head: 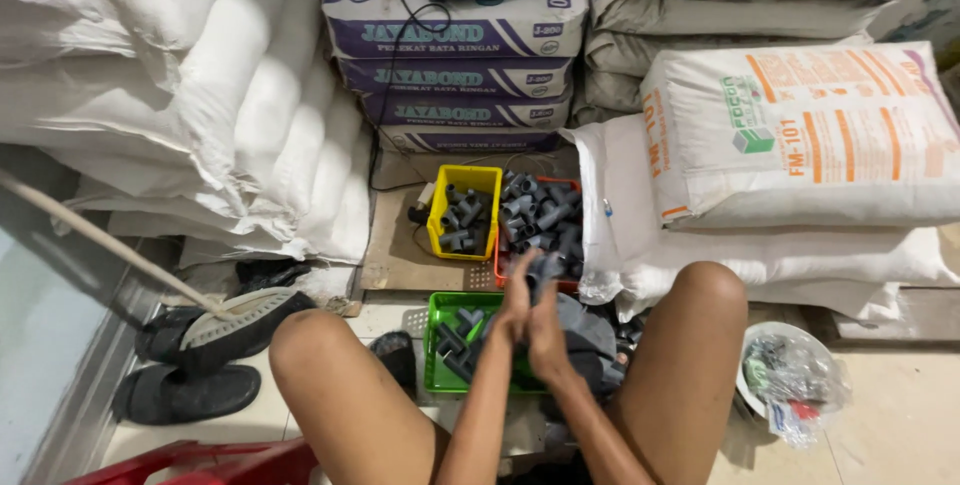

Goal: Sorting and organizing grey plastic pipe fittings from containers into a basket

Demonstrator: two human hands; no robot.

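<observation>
I look down at a pale tiled floor [900,425] hemmed in by stacked goods. Far left, white woven sacks [200,75] are piled high, and a thin pale stick [100,237] slants across them toward a broom head [245,313] lying over dark sandals [185,390]. A red plastic edge [200,463] shows at the near left.

In the far middle, purple-and-white cement bags [455,45] are stacked, with a black cable [395,95] hanging down in front of them. Below them, on a sheet of brown cardboard [395,245], stands a yellow basket [464,210] holding a few grey pipe fittings, and just beside it to the right an orange basket [500,270] heaped with more. Nearer, between my bare knees, a green basket [440,350] holds a few grey tees.

My left hand [516,307] and right hand [548,330] meet above the green basket's right side. Both are closed together on a grey pipe fitting [545,267], which sticks up above the fingers in front of the orange basket. A dark grey heap [590,335] lies just right of the hands.

Far right, white sacks with orange print [810,135] are stacked, and on the floor near my right knee sits a white bowl [770,390] under a crumpled clear plastic bag [800,380].
</observation>
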